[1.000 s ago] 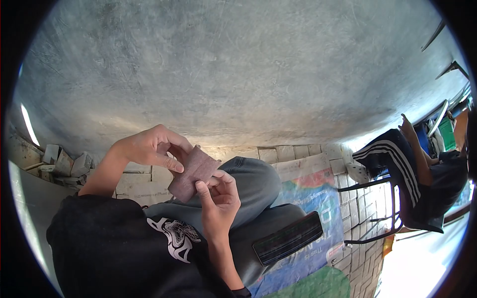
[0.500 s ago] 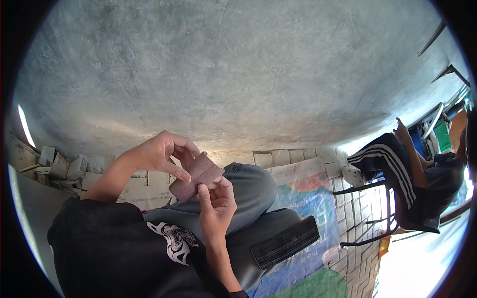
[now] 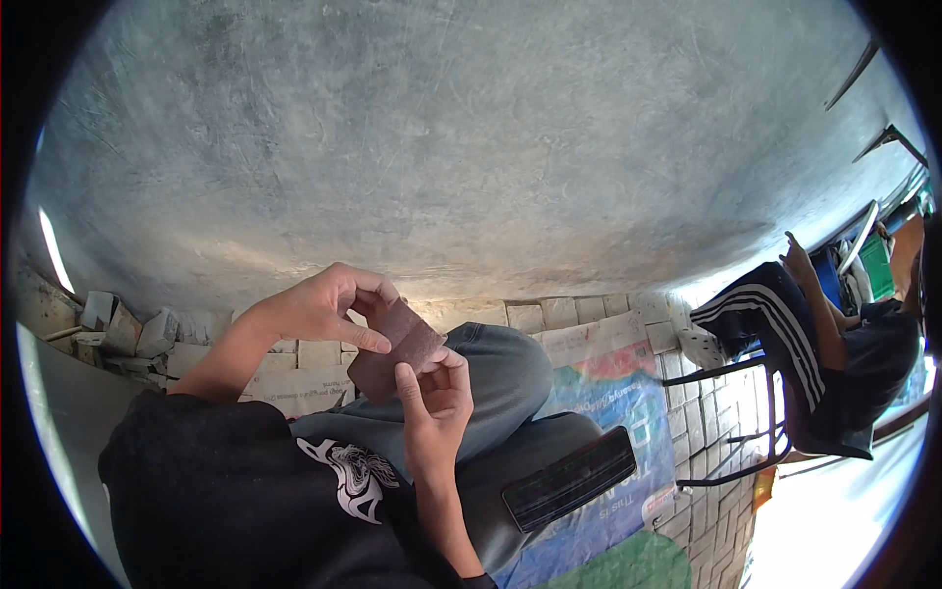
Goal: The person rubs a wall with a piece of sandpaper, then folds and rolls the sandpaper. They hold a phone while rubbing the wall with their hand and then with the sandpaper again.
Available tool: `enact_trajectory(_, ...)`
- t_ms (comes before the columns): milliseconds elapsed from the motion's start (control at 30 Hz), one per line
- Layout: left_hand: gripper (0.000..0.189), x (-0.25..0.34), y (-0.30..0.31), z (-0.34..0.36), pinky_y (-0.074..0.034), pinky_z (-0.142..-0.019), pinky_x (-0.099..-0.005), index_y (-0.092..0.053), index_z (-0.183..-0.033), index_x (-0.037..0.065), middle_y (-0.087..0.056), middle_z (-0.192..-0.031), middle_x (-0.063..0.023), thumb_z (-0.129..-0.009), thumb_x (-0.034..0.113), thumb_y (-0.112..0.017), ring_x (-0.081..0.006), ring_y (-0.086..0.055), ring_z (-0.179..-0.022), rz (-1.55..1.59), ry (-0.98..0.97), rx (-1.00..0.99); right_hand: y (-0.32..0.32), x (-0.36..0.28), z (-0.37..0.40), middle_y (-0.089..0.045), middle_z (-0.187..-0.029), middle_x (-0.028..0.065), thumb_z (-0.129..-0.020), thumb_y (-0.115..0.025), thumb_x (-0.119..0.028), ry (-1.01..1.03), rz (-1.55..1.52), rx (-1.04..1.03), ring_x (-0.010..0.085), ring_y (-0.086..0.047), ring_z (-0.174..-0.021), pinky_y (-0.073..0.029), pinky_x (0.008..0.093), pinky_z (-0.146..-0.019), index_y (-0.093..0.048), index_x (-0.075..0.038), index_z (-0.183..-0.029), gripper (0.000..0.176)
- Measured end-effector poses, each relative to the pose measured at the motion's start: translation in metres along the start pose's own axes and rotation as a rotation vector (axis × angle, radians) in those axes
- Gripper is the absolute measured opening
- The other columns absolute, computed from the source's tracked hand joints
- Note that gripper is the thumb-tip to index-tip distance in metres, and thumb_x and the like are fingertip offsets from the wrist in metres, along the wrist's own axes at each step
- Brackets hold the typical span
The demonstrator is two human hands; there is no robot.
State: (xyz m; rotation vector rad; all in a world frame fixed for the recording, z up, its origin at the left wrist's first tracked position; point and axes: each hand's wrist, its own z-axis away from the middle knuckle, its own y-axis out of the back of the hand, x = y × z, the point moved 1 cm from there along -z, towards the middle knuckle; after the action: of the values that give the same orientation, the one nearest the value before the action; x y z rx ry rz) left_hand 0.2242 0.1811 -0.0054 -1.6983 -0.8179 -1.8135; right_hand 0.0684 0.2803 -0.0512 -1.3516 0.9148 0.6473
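Observation:
A small folded piece of reddish-brown sandpaper (image 3: 397, 346) is held up between both hands, above my bent leg in jeans (image 3: 500, 368). My left hand (image 3: 348, 306) grips its upper left side, with the thumb pressed on the near face and the fingers curled behind. At the lower right edge, my right hand (image 3: 437, 398) pinches it between thumb and fingers. Part of the fingers is hidden behind the sheet. A dark phone (image 3: 569, 479) rests on my other leg, to the right of the right forearm.
A grey plastered wall (image 3: 471, 147) rises right in front. Broken blocks (image 3: 126, 329) lie at the left. A printed banner (image 3: 628, 471) covers part of the brick paving (image 3: 702, 442). Another person (image 3: 834, 363) sits on a metal-framed chair (image 3: 770, 417) at the right.
Both hands and the sandpaper have shifted slightly right in the view, as has the whole scene a little. The sandpaper is tilted a bit differently, and both hands still hold it.

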Motion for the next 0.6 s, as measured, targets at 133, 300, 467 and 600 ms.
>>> enact_trajectory(133, 0.036, 0.006, -0.001, 0.002, -0.05, -0.073, -0.0278, -0.057, -0.098, 0.005, -0.063, -0.088, -0.0015, -0.071, 0.011, -0.081, -0.0116, -0.06, -0.086, -0.02, 0.069, 0.016, -0.001, -0.004, 0.002, -0.06, -0.099, 0.0054, -0.084, -0.066, 0.001, 0.032, 0.06, 0.022, 0.0087, -0.056, -0.09, -0.046, 0.0231, -0.081, -0.049, -0.001, -0.11, 0.031)
enact_trajectory(300, 0.037, 0.005, 0.0, 0.002, -0.049, -0.069, -0.0275, -0.056, -0.096, 0.007, -0.063, -0.086, 0.0004, -0.071, 0.015, -0.081, -0.0105, -0.06, -0.083, -0.052, 0.088, 0.045, -0.001, -0.008, 0.002, -0.058, -0.092, 0.0023, -0.083, -0.067, 0.001, -0.002, 0.122, 0.05, 0.0068, -0.056, -0.086, -0.047, 0.0222, -0.079, -0.053, 0.001, -0.105, 0.026)
enact_trajectory(467, 0.037, 0.008, 0.001, 0.003, -0.048, -0.068, -0.0273, -0.056, -0.095, 0.008, -0.062, -0.084, 0.0014, -0.07, 0.016, -0.082, -0.0092, -0.058, -0.079, -0.099, 0.097, 0.04, -0.002, -0.001, 0.003, -0.057, -0.09, 0.001, -0.083, -0.068, 0.0, 0.03, 0.115, 0.06, 0.0063, -0.054, -0.085, -0.046, 0.0206, -0.078, -0.054, 0.0, -0.1, 0.022)
enact_trajectory(600, 0.037, 0.009, 0.001, 0.002, -0.047, -0.069, -0.0273, -0.056, -0.094, 0.008, -0.062, -0.082, 0.0022, -0.07, 0.018, -0.082, -0.0081, -0.057, -0.077, -0.161, 0.103, 0.076, -0.003, 0.003, 0.002, -0.056, -0.088, 0.0009, -0.083, -0.068, 0.0, 0.041, 0.088, 0.085, 0.0061, -0.053, -0.084, -0.044, 0.0196, -0.075, -0.053, -0.001, -0.097, 0.021)
